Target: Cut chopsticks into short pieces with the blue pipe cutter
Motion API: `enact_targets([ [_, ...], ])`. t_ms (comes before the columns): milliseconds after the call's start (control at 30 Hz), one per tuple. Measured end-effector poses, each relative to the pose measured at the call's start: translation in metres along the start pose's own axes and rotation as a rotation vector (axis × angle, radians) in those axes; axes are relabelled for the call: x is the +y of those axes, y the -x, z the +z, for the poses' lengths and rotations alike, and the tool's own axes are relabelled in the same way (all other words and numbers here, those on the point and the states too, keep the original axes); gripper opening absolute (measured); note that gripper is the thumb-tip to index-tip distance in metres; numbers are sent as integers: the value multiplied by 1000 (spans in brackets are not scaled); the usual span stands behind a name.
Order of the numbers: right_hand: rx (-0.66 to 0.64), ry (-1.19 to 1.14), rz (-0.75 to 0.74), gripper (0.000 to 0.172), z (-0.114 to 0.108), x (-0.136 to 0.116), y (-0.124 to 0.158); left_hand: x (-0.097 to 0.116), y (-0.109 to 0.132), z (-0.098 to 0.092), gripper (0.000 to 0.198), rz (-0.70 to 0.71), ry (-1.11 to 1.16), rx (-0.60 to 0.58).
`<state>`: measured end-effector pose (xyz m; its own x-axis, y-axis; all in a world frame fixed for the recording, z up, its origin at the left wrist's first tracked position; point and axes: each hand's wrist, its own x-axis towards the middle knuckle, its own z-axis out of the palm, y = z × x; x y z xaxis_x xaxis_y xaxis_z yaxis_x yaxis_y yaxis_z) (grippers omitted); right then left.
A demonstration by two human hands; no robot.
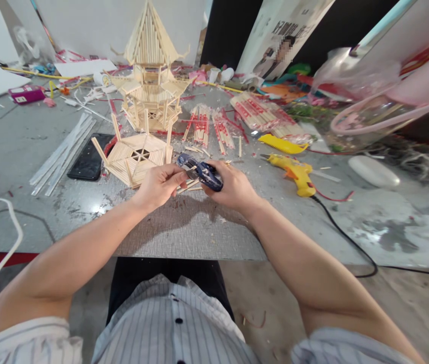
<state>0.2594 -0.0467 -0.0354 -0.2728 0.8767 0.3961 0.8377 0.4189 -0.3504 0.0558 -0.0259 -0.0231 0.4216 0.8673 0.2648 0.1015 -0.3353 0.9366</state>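
Note:
My right hand (233, 187) is closed around dark blue cutters (201, 172) held over the grey table (184, 227). My left hand (159, 184) pinches thin wooden sticks (188, 185) whose ends reach under the cutter's jaws. Just beyond my hands lies a flat hexagonal stick panel (134, 156) with upright posts. Behind it stands a tall pagoda model (149, 76) built of the same sticks.
A yellow glue gun (294, 172) with a black cord lies to the right, beside a yellow comb-like tool (283, 144). Packs of chopsticks (263, 114) and loose sticks sit mid-table. A black phone (89, 156) and white strips (62, 151) lie left. A clear plastic container (366, 96) stands right.

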Motion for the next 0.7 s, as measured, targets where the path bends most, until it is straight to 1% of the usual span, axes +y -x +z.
enact_targets([
  [200,-31,-37,-24,55,0,2,-1,4,3,0,34,76,-98,1],
  [367,-43,-47,-38,59,-2,1,-3,8,4,0,36,84,-118,0],
  [500,-40,-31,-41,57,-3,0,-3,6,1,-2,39,-4,-69,-81],
  [567,-40,-10,-26,56,-2,-1,-3,6,0,-2,39,-66,39,-106],
  [700,-34,35,18,55,-1,-1,-3,5,-2,-2,36,-192,256,-107],
])
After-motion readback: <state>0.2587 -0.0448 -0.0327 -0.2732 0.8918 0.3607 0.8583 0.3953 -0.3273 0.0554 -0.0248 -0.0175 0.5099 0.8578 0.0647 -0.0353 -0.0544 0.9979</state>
